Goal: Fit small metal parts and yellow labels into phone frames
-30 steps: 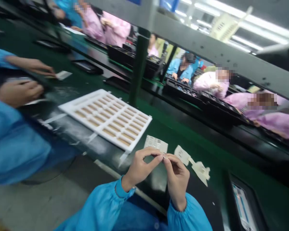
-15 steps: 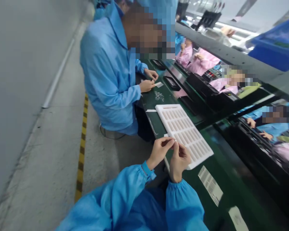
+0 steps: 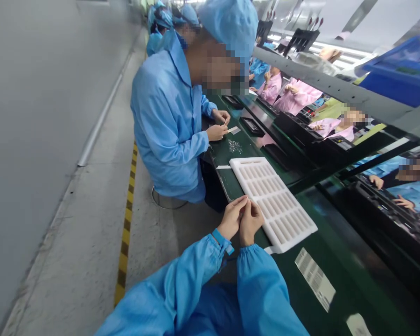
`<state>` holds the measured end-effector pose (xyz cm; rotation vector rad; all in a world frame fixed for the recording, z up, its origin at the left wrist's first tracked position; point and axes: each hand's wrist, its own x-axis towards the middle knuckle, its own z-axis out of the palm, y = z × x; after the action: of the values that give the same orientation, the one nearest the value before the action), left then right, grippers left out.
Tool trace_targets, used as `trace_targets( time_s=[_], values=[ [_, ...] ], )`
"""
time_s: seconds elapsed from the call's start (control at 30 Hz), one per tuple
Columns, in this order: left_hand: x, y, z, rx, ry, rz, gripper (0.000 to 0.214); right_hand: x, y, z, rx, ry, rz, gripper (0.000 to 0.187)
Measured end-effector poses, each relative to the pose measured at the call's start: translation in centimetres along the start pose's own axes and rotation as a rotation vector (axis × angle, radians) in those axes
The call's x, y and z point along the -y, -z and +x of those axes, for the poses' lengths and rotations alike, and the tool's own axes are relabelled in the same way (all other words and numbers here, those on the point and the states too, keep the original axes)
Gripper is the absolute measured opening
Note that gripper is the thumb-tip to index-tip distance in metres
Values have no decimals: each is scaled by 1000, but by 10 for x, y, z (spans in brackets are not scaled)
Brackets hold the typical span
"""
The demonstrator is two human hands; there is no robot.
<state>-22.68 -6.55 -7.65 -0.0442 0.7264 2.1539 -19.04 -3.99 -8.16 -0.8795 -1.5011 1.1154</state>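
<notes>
We're working at a green tabletop (image 3: 357, 280), using the white slotted tray (image 3: 299, 237) as landmark. Our left hand (image 3: 232, 218) and right hand (image 3: 251, 222) are meeting by its long edge, fingers almost shut at the tips, apparently pinching a tiny pale piece (image 3: 247, 198). We're probably doing best by pinching lightly, bracing fingertip against fingertip. Hard to see: our right hand is hiding a bit of tray edge, the printed sheet (image 3: 315, 278) off the tray's near end isn't reading clearly, and fingertips are masking the piece's shape.
</notes>
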Motion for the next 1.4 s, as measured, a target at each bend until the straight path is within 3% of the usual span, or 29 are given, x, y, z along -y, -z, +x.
trace_targets(
  time_s=[0.27,0.5,0.7,0.83,0.97,1.17,1.4],
  values=[
    [7,7,20,-11,92,55,27,-19,1,9,5,-64,37,39],
    [9,12,33,0,59,168,26,-21,-3,17,8,-88,44,36],
    [-6,6,48,-5,-140,308,25,-21,-24,29,36,-80,70,35],
    [-14,5,54,-83,-389,461,31,-27,-45,40,26,-104,98,37],
    [-20,13,60,-132,-604,668,22,-33,-65,53,-1,-139,122,39],
    [-23,28,71,-8,-687,924,31,-35,-72,60,-21,-154,146,38],
    [-15,30,70,-24,-701,1008,40,-34,-67,58,5,-183,121,37]
  ],
)
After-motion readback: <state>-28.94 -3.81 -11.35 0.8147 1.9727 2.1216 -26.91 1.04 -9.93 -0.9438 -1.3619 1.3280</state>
